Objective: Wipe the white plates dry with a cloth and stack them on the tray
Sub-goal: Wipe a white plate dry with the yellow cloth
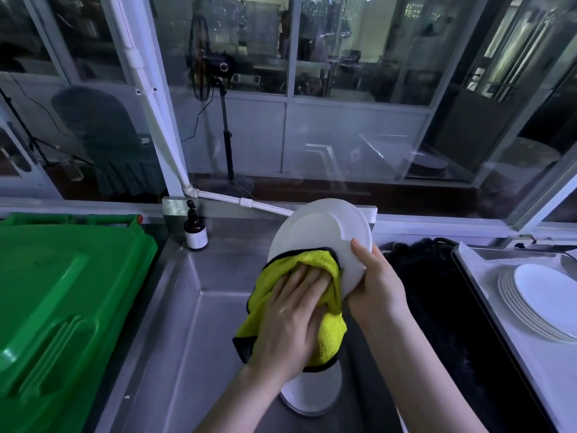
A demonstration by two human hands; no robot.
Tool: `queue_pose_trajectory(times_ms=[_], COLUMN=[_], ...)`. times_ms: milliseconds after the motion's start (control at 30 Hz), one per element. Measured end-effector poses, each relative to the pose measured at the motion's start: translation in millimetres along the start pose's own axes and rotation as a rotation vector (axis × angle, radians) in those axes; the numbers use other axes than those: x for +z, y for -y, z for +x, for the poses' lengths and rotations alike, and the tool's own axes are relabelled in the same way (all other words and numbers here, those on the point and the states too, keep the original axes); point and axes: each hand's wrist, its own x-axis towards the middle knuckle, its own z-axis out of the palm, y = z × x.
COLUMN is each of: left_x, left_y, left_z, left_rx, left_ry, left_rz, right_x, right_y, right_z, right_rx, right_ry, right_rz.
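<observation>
I hold a white plate (321, 229) tilted up over the steel sink. My right hand (373, 285) grips its right rim, thumb on the front face. My left hand (290, 320) presses a yellow cloth with a dark edge (331, 335) flat against the plate's lower left part, fingers straight. The cloth hangs down below the hand. More white plates (312, 398) lie in the sink under my hands, mostly hidden. A stack of several white plates (540, 301) sits on the metal tray (468, 276) at the right.
The steel sink basin (193, 323) fills the middle. A green bin lid (62, 301) lies at the left. A brown pump bottle (195, 229) stands at the sink's back left corner. A dark mat (437, 301) lies between sink and tray. Glass windows stand behind.
</observation>
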Motion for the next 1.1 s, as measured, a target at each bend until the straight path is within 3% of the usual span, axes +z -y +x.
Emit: queue_pose_trajectory(times_ms=[100, 367, 433, 533, 600, 833, 1100], left_x=[0.6, -0.6, -4.2, -11.9, -18.3, -25.8, -34.4], left_y=[9.3, 2.0, 8.8, 27.5, 39.3, 14.6, 42.9], left_z=[-15.5, 9.3, 17.1, 24.2, 21.4, 4.4, 16.0], left_rx=[-0.073, 0.052, -0.025, -0.303, -0.368, -0.076, -0.269], left_ry=[-0.022, 0.020, 0.027, -0.001, 0.002, 0.069, 0.041], left_rz=[-0.030, -0.019, -0.075, -0.177, -0.173, -0.073, -0.015], right_x=[-5.5, 2.3, 0.4, -2.4, -5.2, 0.0, 6.4], right_y=[7.0, -4.6, -7.6, -11.3, -10.8, -20.0, -17.8], right_z=[1.8, -6.9, -9.6, -14.8, -16.6, -17.8, -21.6], right_rx=[-0.027, -0.004, 0.002, -0.008, -0.012, -0.045, -0.035], right_ry=[0.012, 0.050, 0.068, 0.081, 0.098, 0.141, 0.161], right_rz=[-0.039, -0.029, -0.060, -0.132, -0.150, -0.145, -0.159])
